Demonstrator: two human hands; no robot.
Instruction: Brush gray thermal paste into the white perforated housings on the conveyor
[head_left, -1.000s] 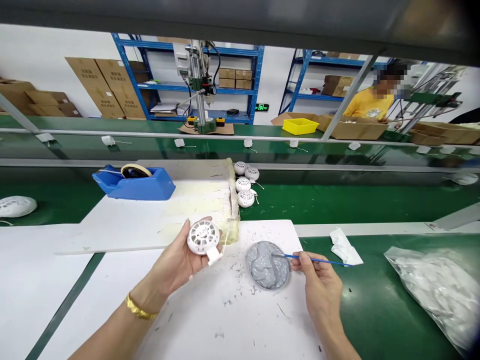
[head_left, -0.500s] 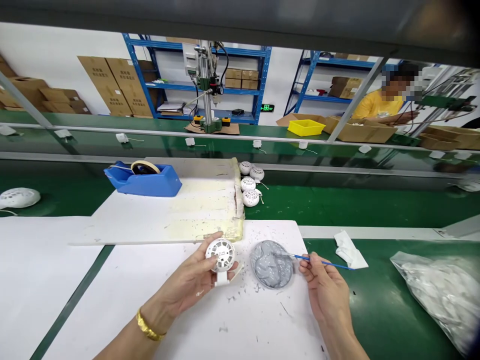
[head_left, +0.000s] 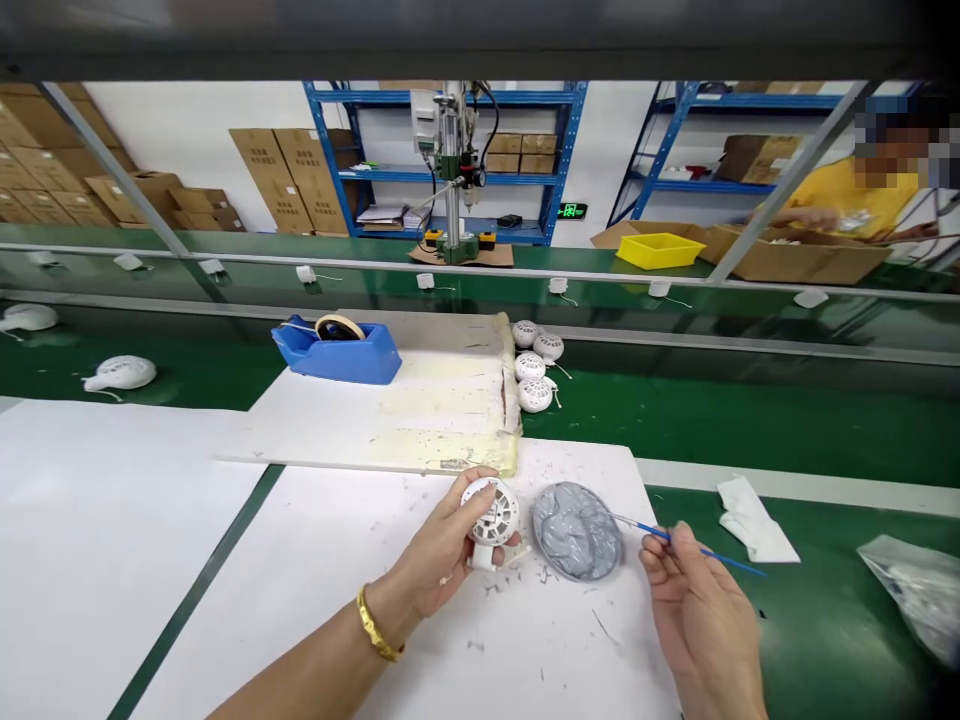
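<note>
Housing (head_left: 504, 518), white, round, w/ dark slots betw. radial spokes and a short stem at its lower edge, held above a white sheet (head_left: 480, 670), just L of a round dish (head_left: 622, 545) of grey paste (head_left: 577, 535). Thumb of L hand (head_left: 442, 550) lies across its face; other fingers curl behind and beneath, gripping it. R hand (head_left: 701, 605) pinches a blue stick (head_left: 736, 563) betw. thumb and fingers; thin tip at dish edge, contact w/ paste unclear.
</note>
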